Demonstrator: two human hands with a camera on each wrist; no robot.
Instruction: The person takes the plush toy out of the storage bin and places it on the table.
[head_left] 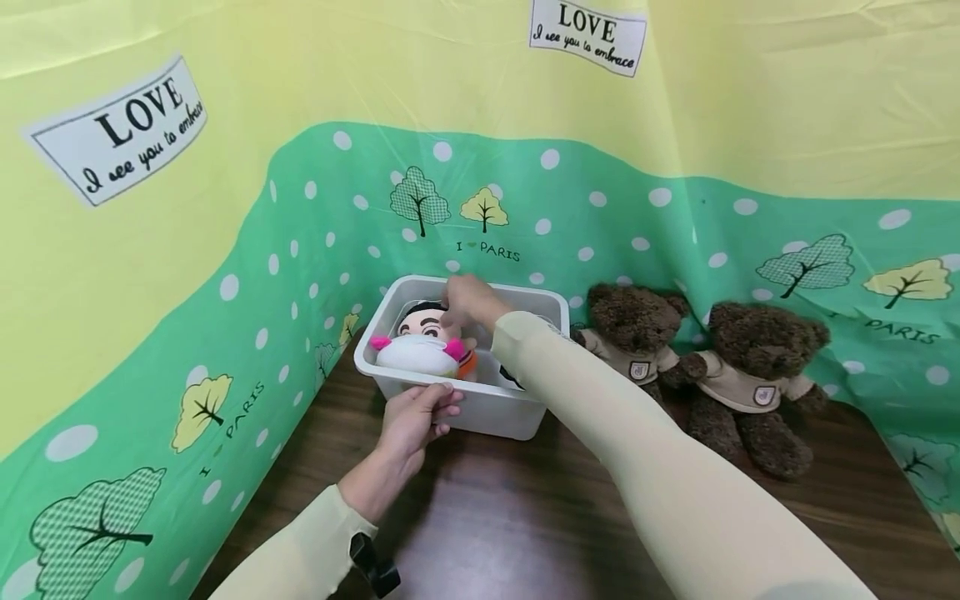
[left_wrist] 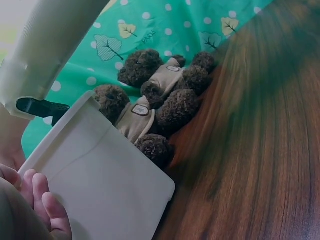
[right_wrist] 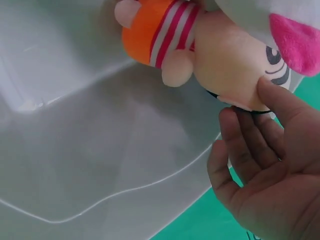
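Observation:
A white plastic bin (head_left: 480,414) stands on the table against the cloth backdrop. Inside, at its left end, lies a plush doll (head_left: 422,321) with black hair and an orange-and-striped body (right_wrist: 165,30). In front of it is a white plush toy (head_left: 416,355) with pink ears. My right hand (head_left: 471,302) reaches into the bin and pinches the side of the doll's head between thumb and fingers. My left hand (head_left: 415,419) grips the bin's front rim, thumb at the top and fingers (left_wrist: 54,206) along the outside wall. Something dark in the bin is mostly hidden by my right arm.
Two brown teddy bears (head_left: 637,321) in beige shirts sit to the right of the bin, the farther one (head_left: 772,342) beside the first. The dark wooden table (head_left: 480,517) runs in front. A green and yellow printed cloth (head_left: 645,142) walls in the back and left.

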